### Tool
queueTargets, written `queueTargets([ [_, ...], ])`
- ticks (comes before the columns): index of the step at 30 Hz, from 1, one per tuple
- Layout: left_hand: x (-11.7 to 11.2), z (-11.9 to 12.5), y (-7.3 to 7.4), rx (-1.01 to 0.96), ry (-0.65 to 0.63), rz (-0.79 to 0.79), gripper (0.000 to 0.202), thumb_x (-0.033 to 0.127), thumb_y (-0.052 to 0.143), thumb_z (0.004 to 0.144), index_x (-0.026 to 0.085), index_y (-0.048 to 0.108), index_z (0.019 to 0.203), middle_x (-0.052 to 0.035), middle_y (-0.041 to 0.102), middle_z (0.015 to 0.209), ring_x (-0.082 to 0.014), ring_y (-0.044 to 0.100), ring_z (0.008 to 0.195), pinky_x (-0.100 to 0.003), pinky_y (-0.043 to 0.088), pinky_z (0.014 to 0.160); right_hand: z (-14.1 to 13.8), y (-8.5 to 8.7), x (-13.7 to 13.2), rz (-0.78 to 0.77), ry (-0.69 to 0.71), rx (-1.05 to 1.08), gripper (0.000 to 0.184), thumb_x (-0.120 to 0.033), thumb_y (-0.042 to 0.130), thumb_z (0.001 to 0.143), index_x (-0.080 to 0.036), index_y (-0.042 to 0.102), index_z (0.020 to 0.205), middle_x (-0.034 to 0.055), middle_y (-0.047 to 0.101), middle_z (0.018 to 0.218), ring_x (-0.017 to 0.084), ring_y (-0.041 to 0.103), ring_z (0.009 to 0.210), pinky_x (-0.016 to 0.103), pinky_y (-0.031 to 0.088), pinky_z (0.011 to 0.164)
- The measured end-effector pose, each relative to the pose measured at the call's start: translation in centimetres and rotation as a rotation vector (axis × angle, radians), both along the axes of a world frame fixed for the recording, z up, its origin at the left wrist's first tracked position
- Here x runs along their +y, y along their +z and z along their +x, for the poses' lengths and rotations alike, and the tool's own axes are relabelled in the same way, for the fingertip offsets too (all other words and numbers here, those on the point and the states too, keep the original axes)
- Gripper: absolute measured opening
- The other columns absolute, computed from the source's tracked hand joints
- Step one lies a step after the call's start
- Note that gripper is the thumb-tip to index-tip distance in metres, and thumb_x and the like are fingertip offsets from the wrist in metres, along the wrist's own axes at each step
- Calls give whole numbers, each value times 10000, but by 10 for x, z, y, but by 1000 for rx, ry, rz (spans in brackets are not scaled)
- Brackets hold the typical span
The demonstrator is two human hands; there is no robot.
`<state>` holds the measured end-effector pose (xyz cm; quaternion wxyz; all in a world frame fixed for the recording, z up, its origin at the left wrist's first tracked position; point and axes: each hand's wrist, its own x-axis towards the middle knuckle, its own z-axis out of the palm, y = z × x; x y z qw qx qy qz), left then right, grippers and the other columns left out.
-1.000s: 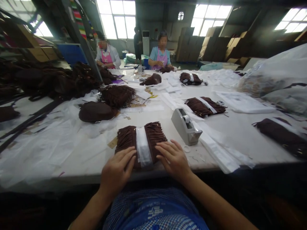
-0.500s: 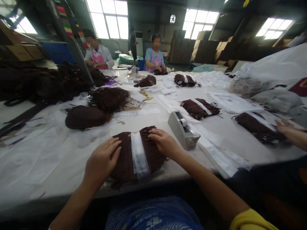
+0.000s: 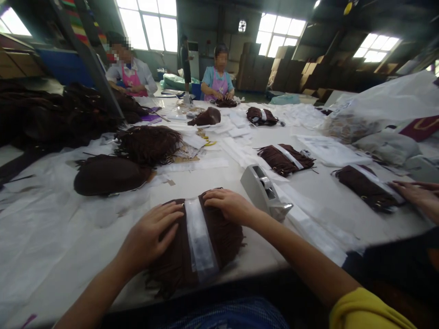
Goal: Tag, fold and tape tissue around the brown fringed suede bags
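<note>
A brown fringed bundle (image 3: pixel 222 237) with a white band (image 3: pixel 199 240) round its middle lies at the near edge of the table (image 3: pixel 206 180). My left hand (image 3: pixel 151 235) lies flat on its left half, fingers stretched toward the band. My right hand (image 3: pixel 229 205) rests on the bundle's upper right part, fingers curved over the top edge. Neither hand lifts the bundle off the table.
A grey tape dispenser (image 3: pixel 264 189) stands just right of my right hand. Other banded bundles (image 3: pixel 284 157) and dark brown pieces (image 3: pixel 108 173) lie around. A co-worker's hand (image 3: pixel 416 196) touches a bundle at the right. Two people work at the far end.
The view has shifted left and nearer. My right hand has moved from the bundle's lower right to its upper edge. A co-worker's hand has come in at the right.
</note>
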<state>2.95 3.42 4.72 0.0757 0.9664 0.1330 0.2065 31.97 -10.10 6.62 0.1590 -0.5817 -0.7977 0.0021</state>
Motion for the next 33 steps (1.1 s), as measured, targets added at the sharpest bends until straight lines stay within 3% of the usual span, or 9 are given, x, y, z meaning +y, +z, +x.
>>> queueTargets([
  [4, 14, -12, -21, 89, -136, 20, 385, 286, 516, 941, 284, 600, 1317, -36, 556, 1438, -264, 493, 1349, -471, 404, 1128, 21, -14, -3, -40, -73, 13, 434, 70, 473, 773, -191, 679, 1052, 60, 668, 1244, 190, 611, 1143, 331, 466, 998],
  [8, 20, -37, -20, -137, 72, -81, 287, 326, 550, 934, 255, 663, 1188, -50, 657, 1306, -218, 636, 1177, -355, 489, 1048, 31, -12, -10, 85, -362, 62, 415, 89, 446, 762, -197, 705, 915, 61, 695, 1191, 209, 621, 1120, 373, 461, 1000],
  [12, 14, 4, 2, -129, 135, -151, 333, 381, 481, 962, 242, 662, 1204, -62, 646, 1323, -231, 615, 1204, -389, 472, 1066, 2, -8, 26, 48, -96, 75, 474, -22, 475, 886, -233, 605, 1291, 64, 589, 1381, 194, 546, 1246, 357, 404, 1069],
  [15, 21, 25, -1, 65, -11, -88, 416, 390, 410, 980, 240, 615, 1310, -61, 591, 1400, -246, 553, 1289, -429, 440, 1101, -3, -10, 46, -65, 15, -16, 331, -156, 488, 971, -234, 644, 1252, 77, 666, 1251, 194, 585, 1180, 348, 419, 1031],
  [21, 47, -36, -25, 36, 227, 18, 458, 370, 345, 1000, 170, 613, 1311, -133, 578, 1401, -280, 564, 1275, -452, 464, 1069, 32, 0, 14, -88, -332, -247, 194, -174, 558, 942, -185, 738, 1013, 118, 719, 1019, 233, 646, 980, 359, 464, 888],
  [24, 25, -45, -11, -42, 320, -8, 424, 370, 405, 986, 178, 616, 1300, -130, 590, 1387, -278, 574, 1262, -449, 460, 1070, 17, 9, -5, 8, -401, -169, 219, -183, 535, 956, -168, 730, 1054, 131, 710, 1125, 248, 644, 1038, 397, 451, 963],
  [27, -20, -27, 3, -54, 166, -74, 456, 370, 477, 971, 202, 537, 1391, -102, 538, 1449, -251, 506, 1336, -436, 399, 1130, -20, 8, -20, 84, -169, 36, 288, -295, 532, 983, -226, 658, 1232, 83, 644, 1306, 217, 590, 1193, 393, 418, 1072],
  [30, -54, -19, -4, 101, -66, -81, 454, 325, 454, 985, 249, 493, 1431, -69, 487, 1495, -250, 415, 1407, -498, 296, 1184, -44, -7, -41, 19, 37, 96, 344, -311, 520, 991, -269, 593, 1326, 56, 587, 1395, 205, 518, 1309, 421, 371, 1140],
  [33, -62, -39, -19, 143, -10, -78, 441, 311, 437, 991, 218, 510, 1416, -87, 495, 1484, -264, 423, 1401, -522, 311, 1170, -43, -22, -66, -1, -10, 75, 359, -269, 482, 1002, -242, 577, 1347, 74, 563, 1423, 217, 504, 1333, 422, 400, 1123],
])
